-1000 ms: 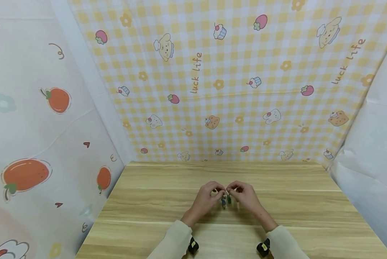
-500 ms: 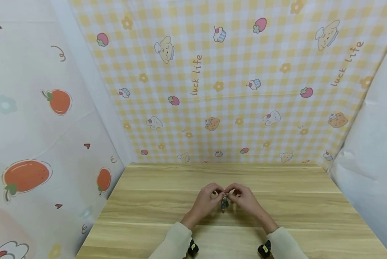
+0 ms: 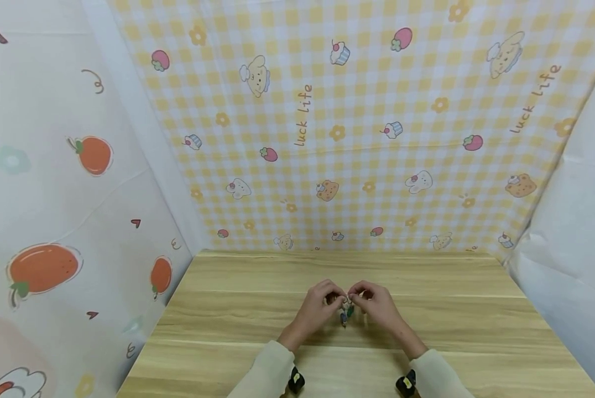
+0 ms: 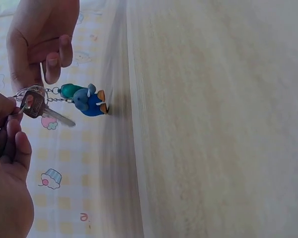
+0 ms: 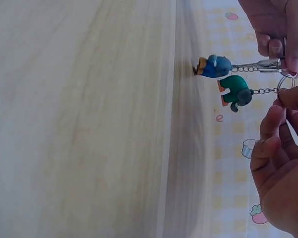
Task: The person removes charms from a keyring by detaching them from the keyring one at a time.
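Both hands meet over the table in the head view. My left hand (image 3: 319,301) pinches a key (image 4: 34,104) by its dark head; the blade (image 4: 63,118) points away from the fingertips. My right hand (image 3: 375,301) pinches a thin metal key ring (image 5: 287,82) between thumb and finger. From short chains hang two small elephant charms, a blue one (image 4: 89,101) with orange feet and a green one (image 5: 234,91). Both charms dangle close over the tabletop. The left fingertips partly cover the key's head and the ring there.
The wood-grain table (image 3: 238,315) extends around both hands. Behind it stands a yellow checked backdrop (image 3: 337,166), with a white printed sheet (image 3: 98,221) on the left and a plain white one (image 3: 576,232) on the right. Cameras sit at both wrists.
The charms drew together and overlapped half a second ago; now they hang slightly apart again. Both hands stay almost in place, with small fingertip movement at the ring.
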`<state>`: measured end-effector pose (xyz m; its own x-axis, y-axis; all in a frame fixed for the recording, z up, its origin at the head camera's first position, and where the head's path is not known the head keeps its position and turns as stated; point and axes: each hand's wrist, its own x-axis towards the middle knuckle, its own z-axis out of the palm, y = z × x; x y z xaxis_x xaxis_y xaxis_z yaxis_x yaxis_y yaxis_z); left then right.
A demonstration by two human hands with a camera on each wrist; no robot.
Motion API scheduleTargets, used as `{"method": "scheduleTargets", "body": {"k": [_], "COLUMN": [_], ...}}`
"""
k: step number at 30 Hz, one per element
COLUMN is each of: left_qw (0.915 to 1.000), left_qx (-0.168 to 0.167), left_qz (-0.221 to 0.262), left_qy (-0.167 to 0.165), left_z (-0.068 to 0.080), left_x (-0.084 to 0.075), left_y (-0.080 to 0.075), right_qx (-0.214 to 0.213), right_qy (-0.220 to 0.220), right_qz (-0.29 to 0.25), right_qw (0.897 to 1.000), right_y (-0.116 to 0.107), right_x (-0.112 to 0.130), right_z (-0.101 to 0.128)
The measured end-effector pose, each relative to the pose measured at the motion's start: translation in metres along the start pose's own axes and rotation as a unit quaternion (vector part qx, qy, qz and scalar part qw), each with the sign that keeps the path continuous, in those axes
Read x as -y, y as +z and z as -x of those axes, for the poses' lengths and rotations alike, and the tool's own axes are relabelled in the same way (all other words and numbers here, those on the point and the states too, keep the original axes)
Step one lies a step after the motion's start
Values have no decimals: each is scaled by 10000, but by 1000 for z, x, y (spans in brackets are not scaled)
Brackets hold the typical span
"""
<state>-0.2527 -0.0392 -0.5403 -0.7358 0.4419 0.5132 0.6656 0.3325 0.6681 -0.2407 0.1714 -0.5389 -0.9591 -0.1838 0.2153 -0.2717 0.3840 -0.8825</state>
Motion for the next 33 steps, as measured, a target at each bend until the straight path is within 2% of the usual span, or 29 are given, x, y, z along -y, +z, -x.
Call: {"method": "scheduleTargets", "body": {"k": [7, 10, 14, 18, 22, 29, 33], "left_qw": [9993, 9992, 9988, 9987, 9986, 9973, 9969], "left_qx": [90, 92, 79, 77, 82, 45, 53], "left_qz": [252, 283, 349, 375, 369, 524, 631], "left_qy": [-267, -284, -323, -343, -383, -512, -475], "left_z": [1, 2, 2, 2, 2, 3, 3], "left_x": [0, 1, 2, 1, 2, 4, 3], "left_y": [0, 0, 1, 0, -1, -2, -3], "right_qx": [66, 247, 462, 443, 334, 167, -9], "right_qy": [145, -28, -506, -873, -981, -936, -593], "right_qz": [-67, -130, -139, -45, 109, 312, 331], "right_qw": [9999, 9996, 9976, 9952, 9946, 9950, 9977], "right_y": [-1, -1, 0, 0, 1, 2, 2], "right_x": [0, -1, -3, -5, -6, -6, -1], "right_z": [-1, 0, -1, -1, -2, -1, 0]}}
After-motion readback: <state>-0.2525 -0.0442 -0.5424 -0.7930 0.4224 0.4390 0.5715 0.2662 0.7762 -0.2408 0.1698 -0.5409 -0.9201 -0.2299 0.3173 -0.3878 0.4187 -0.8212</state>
